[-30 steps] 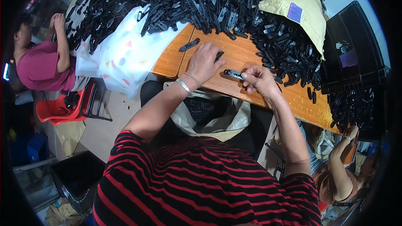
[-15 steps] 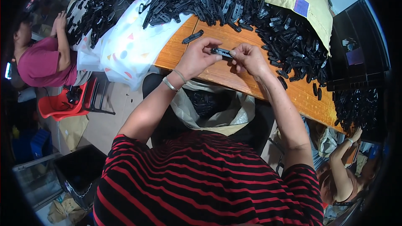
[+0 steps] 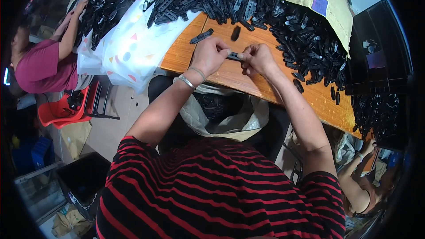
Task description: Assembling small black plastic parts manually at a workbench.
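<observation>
Over the table's (image 3: 230,77) near edge we see the left hand (image 3: 211,55) and right hand (image 3: 259,57) pinching one small black part (image 3: 234,55) between them, its long axis spanning grip to grip.

Mostly hidden between the fingertips of the left hand (image 3: 211,54) and right hand (image 3: 257,57): a small black part (image 3: 234,55), only a short middle stretch showing, shape too small to tell. Covered along the far side by the heap of black parts (image 3: 248,0), by a patterned white bag (image 3: 133,48) and a tan padded envelope (image 3: 316,0): much of the wooden tabletop (image 3: 230,73), its right end lost in the dark rim. Cut off by the rim at right: a black crate (image 3: 376,48); contents of the open sack (image 3: 221,110) below the tabletop too dark to tell
</observation>
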The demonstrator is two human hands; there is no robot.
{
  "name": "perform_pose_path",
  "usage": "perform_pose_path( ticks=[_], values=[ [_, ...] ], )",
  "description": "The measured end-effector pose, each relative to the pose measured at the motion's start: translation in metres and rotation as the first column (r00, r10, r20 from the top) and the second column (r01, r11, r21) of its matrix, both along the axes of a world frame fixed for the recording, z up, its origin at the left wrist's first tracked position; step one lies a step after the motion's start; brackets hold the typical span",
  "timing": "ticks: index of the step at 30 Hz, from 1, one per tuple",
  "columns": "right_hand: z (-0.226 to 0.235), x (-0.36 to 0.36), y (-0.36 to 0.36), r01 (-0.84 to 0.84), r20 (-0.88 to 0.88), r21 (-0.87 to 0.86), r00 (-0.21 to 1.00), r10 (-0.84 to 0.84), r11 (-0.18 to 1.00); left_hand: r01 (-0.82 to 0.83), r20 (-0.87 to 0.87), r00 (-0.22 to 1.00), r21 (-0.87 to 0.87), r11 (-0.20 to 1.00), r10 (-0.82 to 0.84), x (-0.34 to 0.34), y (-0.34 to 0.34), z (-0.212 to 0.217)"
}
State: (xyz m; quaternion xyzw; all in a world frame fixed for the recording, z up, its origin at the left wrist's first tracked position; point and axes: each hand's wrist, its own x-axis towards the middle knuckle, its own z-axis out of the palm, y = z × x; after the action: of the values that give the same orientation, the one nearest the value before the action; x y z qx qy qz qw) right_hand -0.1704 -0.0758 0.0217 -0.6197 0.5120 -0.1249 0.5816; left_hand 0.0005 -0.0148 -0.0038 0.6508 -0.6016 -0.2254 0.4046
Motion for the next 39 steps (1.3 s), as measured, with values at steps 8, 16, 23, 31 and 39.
perform_pose_path(
  ticks=[8, 16, 23, 31, 39],
  values=[
    [-0.005, -0.020, 0.001, -0.062, 0.146, 0.003, 0.987, 0.061, 0.998, -0.026, 0.071, 0.997, 0.144, 0.989, 0.016, -0.007, -0.004, 0.023],
    [-0.029, -0.016, 0.007, -0.120, -0.017, -0.282, 0.993, 0.120, 0.952, -0.001, 0.329, 0.944, -0.066, 0.998, 0.023, -0.046, -0.068, 0.016],
    [-0.001, -0.030, 0.025, -0.180, 0.074, -0.031, 0.981, 0.182, 0.983, 0.161, 0.465, 0.878, -0.064, 0.985, -0.114, -0.032, -0.050, 0.013],
    [0.006, -0.036, 0.014, -0.063, 0.272, 0.039, 0.961, 0.050, 0.997, 0.316, 0.292, 0.919, -0.144, 0.938, -0.265, 0.009, 0.002, 0.017],
    [0.005, -0.009, 0.000, 0.020, 0.265, 0.101, 0.963, -0.046, 0.995, 0.291, -0.497, 0.831, 0.001, 0.957, -0.252, 0.019, 0.006, 0.023]
  ],
)
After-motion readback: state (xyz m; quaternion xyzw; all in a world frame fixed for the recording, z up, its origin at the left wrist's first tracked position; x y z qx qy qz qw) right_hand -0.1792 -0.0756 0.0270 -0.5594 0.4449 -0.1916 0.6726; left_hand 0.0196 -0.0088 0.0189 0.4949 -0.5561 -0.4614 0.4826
